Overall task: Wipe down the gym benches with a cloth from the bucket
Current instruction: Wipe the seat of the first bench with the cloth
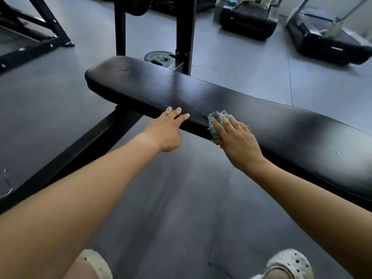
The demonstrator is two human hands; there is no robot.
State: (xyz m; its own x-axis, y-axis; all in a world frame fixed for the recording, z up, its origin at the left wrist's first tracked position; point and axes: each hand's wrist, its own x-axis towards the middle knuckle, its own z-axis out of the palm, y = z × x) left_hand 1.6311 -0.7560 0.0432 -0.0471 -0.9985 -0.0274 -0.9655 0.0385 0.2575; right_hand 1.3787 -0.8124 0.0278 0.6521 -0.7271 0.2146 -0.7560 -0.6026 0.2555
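Observation:
A long black padded gym bench (201, 91) runs from the upper left to the right edge of the head view. My right hand (235, 137) presses a crumpled blue cloth (216, 121) flat against the bench's near edge, fingers straight over the cloth. To its left, my left hand (169, 129) rests on the same near edge with the fingers laid on top of the pad. No bucket is in view.
The bench's black steel frame (80, 143) reaches toward me on the left. Two black rack uprights (185, 31) stand behind the bench, with a weight plate (161, 58) on the floor between them. Treadmills (330, 43) stand at the back right. Grey rubber floor and my pale clogs (289, 264) lie below.

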